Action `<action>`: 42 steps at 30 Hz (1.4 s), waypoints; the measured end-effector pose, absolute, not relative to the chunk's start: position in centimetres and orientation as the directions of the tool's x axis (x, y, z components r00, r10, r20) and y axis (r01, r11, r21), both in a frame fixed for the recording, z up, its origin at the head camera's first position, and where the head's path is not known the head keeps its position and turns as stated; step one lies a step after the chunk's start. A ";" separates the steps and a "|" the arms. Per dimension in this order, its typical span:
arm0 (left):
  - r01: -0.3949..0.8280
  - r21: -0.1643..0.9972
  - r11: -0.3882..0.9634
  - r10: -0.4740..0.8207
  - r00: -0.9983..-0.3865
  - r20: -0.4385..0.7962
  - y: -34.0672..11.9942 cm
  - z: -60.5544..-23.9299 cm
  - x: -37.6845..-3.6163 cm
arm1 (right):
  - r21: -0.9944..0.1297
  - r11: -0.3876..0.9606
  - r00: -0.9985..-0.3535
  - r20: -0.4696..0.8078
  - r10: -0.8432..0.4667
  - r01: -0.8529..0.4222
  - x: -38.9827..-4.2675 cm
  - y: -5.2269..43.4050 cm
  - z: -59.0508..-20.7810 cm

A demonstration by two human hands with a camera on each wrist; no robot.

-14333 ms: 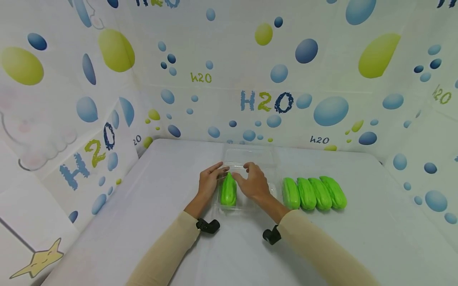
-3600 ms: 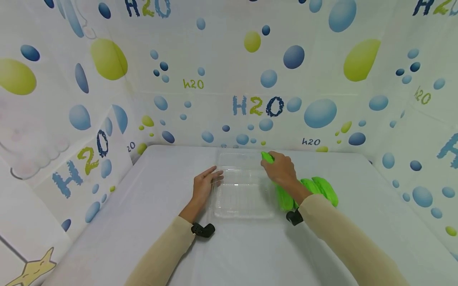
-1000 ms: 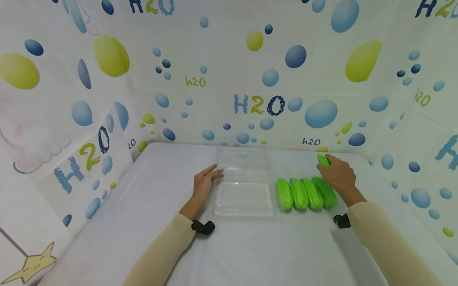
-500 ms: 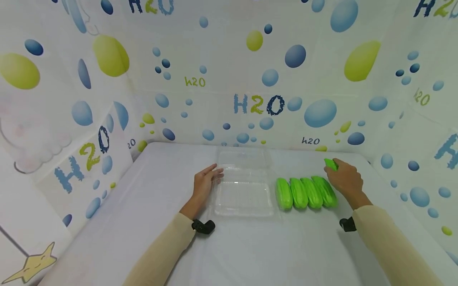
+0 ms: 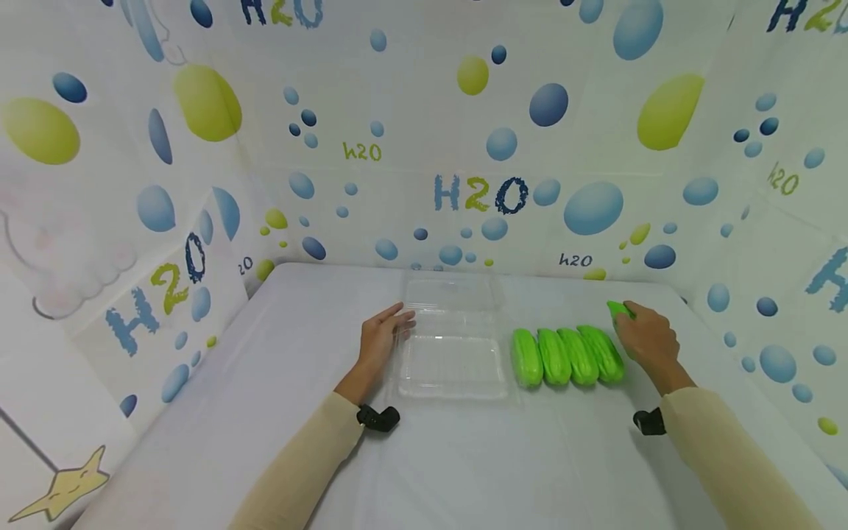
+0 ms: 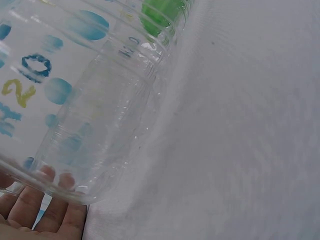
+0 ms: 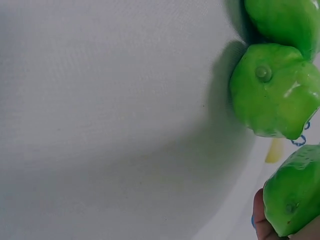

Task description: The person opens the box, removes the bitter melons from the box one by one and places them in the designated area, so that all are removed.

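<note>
In the head view an opened clear plastic clamshell box [image 5: 453, 368] stands at mid-table, its lid [image 5: 450, 293] folded back. My left hand [image 5: 379, 340] touches its left side; the left wrist view shows fingers [image 6: 27, 207] against the outer wall under the rim. To the right of the box, several bright green, long, ridged vegetables [image 5: 555, 358] lie side by side. Just beyond their right end, my right hand [image 5: 648, 338] grips another green ridged vegetable [image 5: 619, 308], whose far tip sticks out past the fingers. In the right wrist view this vegetable [image 7: 295, 192] shows its blunt stem end, beside the row's last one [image 7: 272, 90].
A white cloth covers the table [image 5: 464, 464]. Behind it hangs a white backdrop [image 5: 424, 96] printed with blue and green bubbles, and a similar sheet is at the left. Each wrist wears a small black camera [image 5: 379, 418].
Some 14 s ago, one vegetable lay in the box between both hands. It was out by 3.6 s ago; since then my right hand has carried a vegetable rightward past the row, lately slowing.
</note>
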State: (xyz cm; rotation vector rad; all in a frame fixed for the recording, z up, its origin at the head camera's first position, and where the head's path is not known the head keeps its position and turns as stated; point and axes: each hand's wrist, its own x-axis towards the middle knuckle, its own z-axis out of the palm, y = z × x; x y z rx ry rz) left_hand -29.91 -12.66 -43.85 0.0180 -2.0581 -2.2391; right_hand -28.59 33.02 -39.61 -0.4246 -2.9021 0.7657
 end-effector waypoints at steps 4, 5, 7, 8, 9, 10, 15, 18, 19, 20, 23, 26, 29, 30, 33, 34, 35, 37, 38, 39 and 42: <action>0.044 0.994 -0.103 -0.086 -0.996 0.035 -12.7 -44.0 -29.9 | -0.515 0.823 -0.958 0.013 0.288 0.241 -28.4 33.3 -39.9; 0.043 0.993 -0.112 -0.081 -0.996 0.034 -12.8 -44.1 -29.9 | -0.521 0.820 -0.959 0.008 0.284 0.239 -28.4 33.3 -40.0; 0.044 0.992 -0.119 -0.077 -0.996 0.035 -12.8 -44.0 -29.9 | -0.527 0.819 -0.962 0.010 0.272 0.226 -28.4 33.3 -40.1; 0.047 0.992 -0.121 -0.077 -0.996 0.038 -12.8 -43.9 -29.9 | -0.528 0.821 -0.964 0.013 0.266 0.220 -28.5 33.3 -40.1; 0.050 0.991 -0.120 -0.076 -0.996 0.041 -12.9 -43.8 -29.9 | -0.532 0.819 -0.965 0.014 0.263 0.216 -28.5 33.3 -40.1; 0.054 0.992 -0.116 -0.076 -0.996 0.046 -12.9 -43.8 -29.9 | -0.535 0.817 -0.965 0.012 0.262 0.215 -28.5 33.2 -40.1; 0.047 0.993 -0.108 -0.084 -0.996 0.038 -12.9 -43.6 -30.1 | -0.552 0.808 -0.968 0.005 0.251 0.206 -28.5 33.2 -40.1; 0.049 0.993 -0.112 -0.085 -0.996 0.040 -12.9 -43.6 -30.3 | -0.566 0.801 -0.972 0.001 0.237 0.195 -28.5 33.2 -40.1; 0.051 0.993 -0.111 -0.084 -0.996 0.042 -12.9 -43.6 -30.3 | -0.569 0.800 -0.973 0.001 0.231 0.190 -28.5 33.2 -40.1; 0.053 0.992 -0.113 -0.084 -0.995 0.043 -12.9 -43.6 -30.3 | -0.572 0.799 -0.975 -0.003 0.223 0.185 -28.4 33.3 -40.2; 0.052 0.992 -0.115 -0.085 -0.996 0.042 -13.0 -43.7 -30.4 | -0.571 0.800 -0.978 -0.021 0.207 0.182 -28.3 33.4 -40.4; 0.045 0.991 -0.123 -0.082 -0.996 0.036 -12.9 -43.8 -30.3 | -0.564 0.800 -0.976 -0.057 0.210 0.205 -28.1 33.6 -40.7; 0.044 0.992 -0.117 -0.080 -0.996 0.035 -12.8 -43.8 -30.1 | -0.568 0.791 -0.972 -0.087 0.218 0.228 -27.9 33.7 -41.0; 0.044 0.992 -0.119 -0.079 -0.996 0.034 -12.8 -43.8 -30.1 | -0.572 0.787 -0.972 -0.094 0.216 0.230 -27.8 33.7 -41.0; 0.045 0.991 -0.129 -0.075 -0.997 0.035 -12.7 -43.7 -30.1 | -0.587 0.777 -0.973 -0.093 0.212 0.225 -27.8 33.8 -41.3; 0.048 0.990 -0.134 -0.071 -0.997 0.039 -12.7 -43.7 -30.1 | -0.590 0.777 -0.973 -0.083 0.213 0.220 -27.8 33.8 -41.3; 0.050 0.989 -0.142 -0.069 -0.997 0.040 -12.7 -43.7 -30.1 | -0.593 0.776 -0.974 -0.071 0.214 0.214 -27.8 33.8 -41.4; 0.049 0.987 -0.151 -0.067 -0.997 0.039 -12.7 -43.7 -30.2 | -0.596 0.778 -0.976 -0.047 0.213 0.199 -27.8 33.8 -41.5; 0.048 0.987 -0.154 -0.068 -0.997 0.038 -12.7 -43.7 -30.2 | -0.596 0.780 -0.977 -0.036 0.211 0.190 -27.9 33.8 -41.6; 0.048 0.987 -0.157 -0.070 -0.997 0.037 -12.6 -43.8 -30.2 | -0.598 0.780 -0.977 -0.027 0.210 0.184 -27.9 33.8 -41.7; 0.045 0.987 -0.153 -0.072 -0.997 0.034 -12.6 -43.9 -30.3 | -0.596 0.781 -0.978 -0.027 0.208 0.183 -27.9 33.9 -41.8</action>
